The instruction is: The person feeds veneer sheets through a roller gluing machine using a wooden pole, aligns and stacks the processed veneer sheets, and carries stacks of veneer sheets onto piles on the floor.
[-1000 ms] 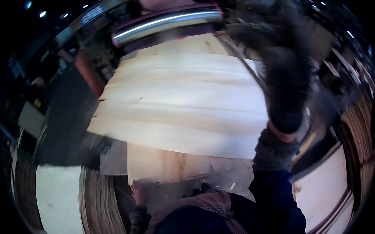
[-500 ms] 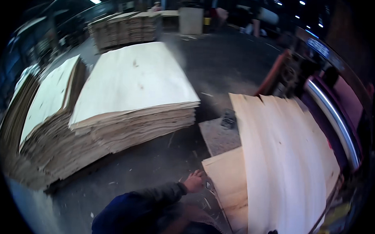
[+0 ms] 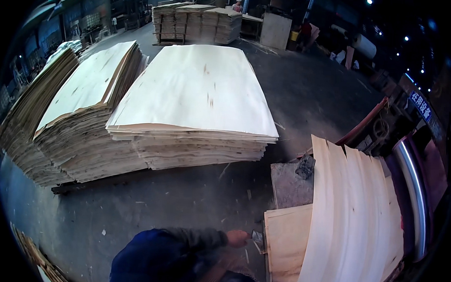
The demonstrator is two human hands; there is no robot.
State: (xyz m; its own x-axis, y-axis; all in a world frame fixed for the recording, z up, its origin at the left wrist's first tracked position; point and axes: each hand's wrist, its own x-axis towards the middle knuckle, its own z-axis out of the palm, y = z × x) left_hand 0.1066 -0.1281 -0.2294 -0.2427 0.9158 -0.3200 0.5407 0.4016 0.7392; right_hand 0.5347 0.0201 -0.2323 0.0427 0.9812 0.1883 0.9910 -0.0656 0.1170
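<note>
My left hand (image 3: 237,238) is at the lower middle, blurred, fingers apparently curled, just left of a small metal piece at the table's edge; I cannot make out what, if anything, it holds. Beside it, at the lower right, a pale veneer sheet (image 3: 284,242) lies on the worktable (image 3: 288,185), partly under a larger, wavy veneer sheet (image 3: 347,210) with a ragged far edge. A dark lump (image 3: 305,167) rests on the table next to the sheets. To their right is a machine's shiny metal roller (image 3: 415,197) with purple-coated parts. My right hand is out of view.
Tall veneer stacks (image 3: 187,90) stand at the left and middle beyond a dark concrete floor (image 3: 183,199), with more stacks (image 3: 194,25) farther back. A person (image 3: 236,7) is behind these, another (image 3: 304,34) at the back right. A red bar (image 3: 365,116) rises beside the machine.
My view has swung left from the roller to the stacks, shifting sheets and machine rightward in the picture. My right arm has left view; my left hand stays low near the table's edge.
</note>
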